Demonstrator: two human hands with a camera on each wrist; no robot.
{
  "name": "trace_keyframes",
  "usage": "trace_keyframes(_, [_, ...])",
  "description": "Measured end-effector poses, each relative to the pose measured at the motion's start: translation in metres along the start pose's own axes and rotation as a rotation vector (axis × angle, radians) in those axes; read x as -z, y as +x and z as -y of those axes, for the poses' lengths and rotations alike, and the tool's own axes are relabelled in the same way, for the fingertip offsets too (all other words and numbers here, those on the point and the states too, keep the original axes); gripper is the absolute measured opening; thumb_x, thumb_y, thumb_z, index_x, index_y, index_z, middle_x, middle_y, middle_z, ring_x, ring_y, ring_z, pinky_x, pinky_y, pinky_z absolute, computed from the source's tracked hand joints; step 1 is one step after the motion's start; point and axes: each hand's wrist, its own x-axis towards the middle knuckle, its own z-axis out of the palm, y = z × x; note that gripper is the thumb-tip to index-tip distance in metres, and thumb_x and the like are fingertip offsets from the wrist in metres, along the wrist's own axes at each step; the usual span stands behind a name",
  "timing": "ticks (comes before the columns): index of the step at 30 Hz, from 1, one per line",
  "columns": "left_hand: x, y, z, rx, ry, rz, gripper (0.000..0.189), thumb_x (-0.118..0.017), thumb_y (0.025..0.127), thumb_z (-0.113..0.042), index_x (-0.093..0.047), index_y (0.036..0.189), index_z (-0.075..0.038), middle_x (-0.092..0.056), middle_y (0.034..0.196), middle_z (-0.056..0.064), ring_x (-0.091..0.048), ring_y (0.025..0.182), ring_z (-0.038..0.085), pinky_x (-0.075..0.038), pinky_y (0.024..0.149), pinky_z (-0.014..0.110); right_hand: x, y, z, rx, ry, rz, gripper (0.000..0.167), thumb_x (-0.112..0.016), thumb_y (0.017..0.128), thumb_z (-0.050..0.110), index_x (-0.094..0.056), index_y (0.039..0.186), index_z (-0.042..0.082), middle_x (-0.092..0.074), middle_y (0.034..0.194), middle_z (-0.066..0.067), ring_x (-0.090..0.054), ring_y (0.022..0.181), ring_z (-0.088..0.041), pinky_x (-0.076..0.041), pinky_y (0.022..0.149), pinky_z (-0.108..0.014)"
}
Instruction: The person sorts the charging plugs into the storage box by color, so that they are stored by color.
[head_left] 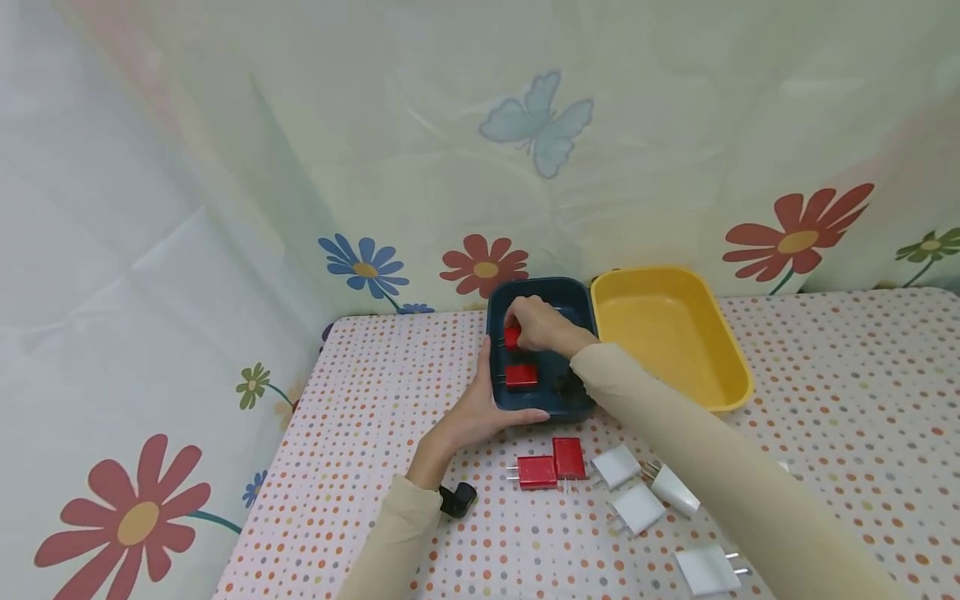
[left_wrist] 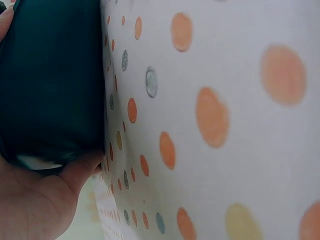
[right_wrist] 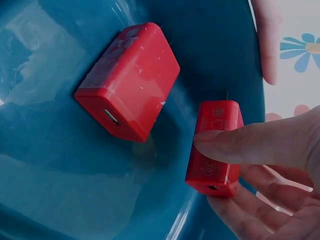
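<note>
My right hand (head_left: 543, 323) is inside a dark blue tray (head_left: 551, 289), pinching a red plug charger (right_wrist: 204, 170) between thumb and fingers close to the tray's left wall. Beside it in the tray lies a second red charger (right_wrist: 135, 85), its slot facing the camera in the right wrist view. Around the tray's front left corner spreads my left hand (head_left: 480, 407), fingers straight along the left side and thumb along the front edge. On the table in front of the tray lie two more red chargers (head_left: 537, 472), side by side.
A yellow tray (head_left: 667, 333) stands against the blue tray's right side. Several white plug chargers (head_left: 637, 508) are scattered on the dotted tablecloth (head_left: 390, 400) near my right forearm. A flowered curtain (head_left: 637, 208) hangs behind the table. A small black device (head_left: 459, 500) sits at my left wrist.
</note>
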Motion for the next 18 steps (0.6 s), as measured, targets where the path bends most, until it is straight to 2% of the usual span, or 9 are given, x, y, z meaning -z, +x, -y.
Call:
trace_keyframes(12, [0.001,-0.002,0.001,0.005,0.023,-0.003,0.134,-0.087,0.084,-0.047,0.018,0.166,-0.026,-0.008,0.175,0.003,-0.016,0.158,0.025,-0.031,0.122,0.053,-0.009,0.007,-0.007,-0.007,-0.007,0.046,0.035,-0.072,0.091,-0.009,-0.067,0.125,-0.01,-0.069,0.117,-0.025,-0.064,0.1,-0.034,-0.059,0.096,-0.044])
trace_keyframes(18, [0.0,-0.002,0.0,0.013,0.031,-0.006,0.133,-0.087,0.085,-0.045,0.018,0.166,-0.027,-0.009,0.175,0.005,-0.017,0.158,0.027,-0.03,0.122,0.055,-0.013,0.01,-0.012,-0.009,0.002,0.052,0.035,-0.073,0.09,-0.008,-0.067,0.125,-0.01,-0.07,0.115,-0.025,-0.065,0.098,-0.034,-0.059,0.095,-0.045])
